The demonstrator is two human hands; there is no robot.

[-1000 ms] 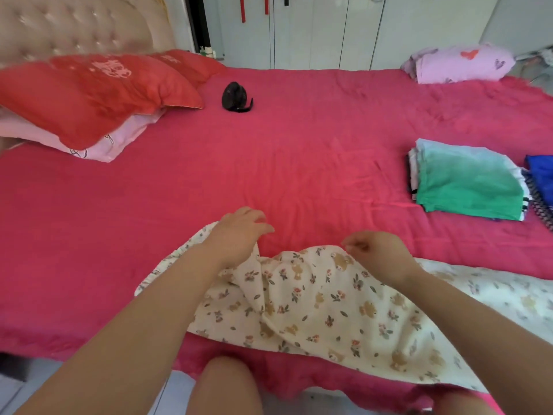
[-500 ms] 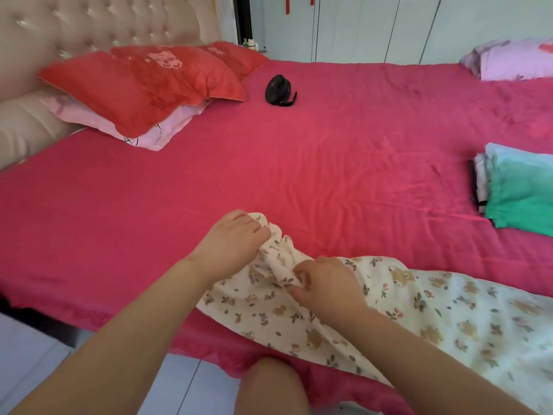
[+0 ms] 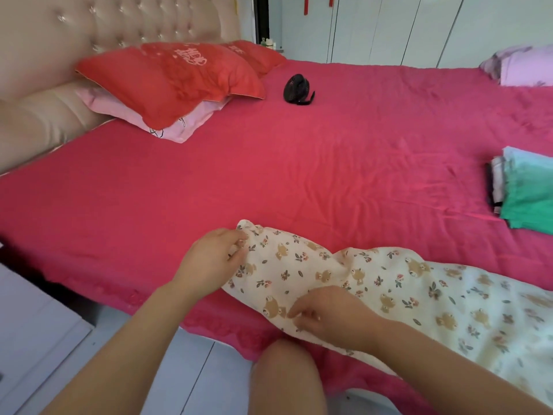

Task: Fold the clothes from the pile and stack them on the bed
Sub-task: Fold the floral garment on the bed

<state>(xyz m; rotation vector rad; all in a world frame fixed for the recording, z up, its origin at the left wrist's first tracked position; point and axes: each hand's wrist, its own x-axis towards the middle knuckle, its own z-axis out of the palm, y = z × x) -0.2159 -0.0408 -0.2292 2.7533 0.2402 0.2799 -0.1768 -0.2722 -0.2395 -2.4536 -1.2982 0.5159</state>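
A cream garment printed with bears and flowers [image 3: 389, 283] lies along the near edge of the pink bed [image 3: 269, 181], stretching off to the right. My left hand [image 3: 215, 259] pinches its far left corner between fingers and thumb. My right hand [image 3: 332, 316] pinches the near left edge of the same garment. A folded stack topped by a green piece [image 3: 526, 190] sits at the right edge of the bed.
Red and pink pillows [image 3: 167, 82] lean on the beige tufted headboard [image 3: 89, 31] at the left. A small black fan [image 3: 296, 88] lies mid-bed at the back. A lilac pillow [image 3: 523, 65] sits far right. My knee [image 3: 284, 375] is below the bed edge.
The view swung left. My right hand moved from the garment's top edge down to its near left edge, my left hand kept the corner, and the left end now lies flatter.
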